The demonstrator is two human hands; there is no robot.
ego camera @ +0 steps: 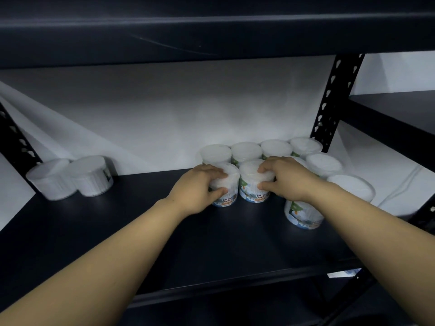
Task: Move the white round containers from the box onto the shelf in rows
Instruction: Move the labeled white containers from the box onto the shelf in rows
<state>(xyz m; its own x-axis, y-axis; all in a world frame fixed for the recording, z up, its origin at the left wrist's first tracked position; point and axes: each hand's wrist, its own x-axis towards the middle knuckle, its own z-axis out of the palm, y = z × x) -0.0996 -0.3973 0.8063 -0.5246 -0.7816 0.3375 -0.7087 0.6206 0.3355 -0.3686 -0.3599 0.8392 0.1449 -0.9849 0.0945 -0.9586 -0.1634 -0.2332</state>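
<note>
1. Now both bare forearms reach forward over the dark shelf (164,243), stretched nearly straight, converging toward the right of centre.
2. The left hand (197,191) is clamped on a white round container (224,184): fingers curl over its lid, thumb presses its near side above the "COTTON BUDS" label.
3. The right hand (286,178) grips the neighbouring container (253,184) the same way, fingers on top and thumb on the side; the two tubs stand upright, touching or nearly so.
4. Behind them a back row (261,150) of four white tubs stands against the pale backdrop, close together.
5. To the right, one more tub (324,164) sits behind the right wrist, and a nearer tub (306,215) is partly covered by the right forearm, so its label is only half readable.
6. At far left, two blurred containers (70,177) appear to lean near the black upright, well apart from the main group.
7. The box named in the task is out of view; a higher dark shelf (211,38) cuts off the top of the scene.
</note>
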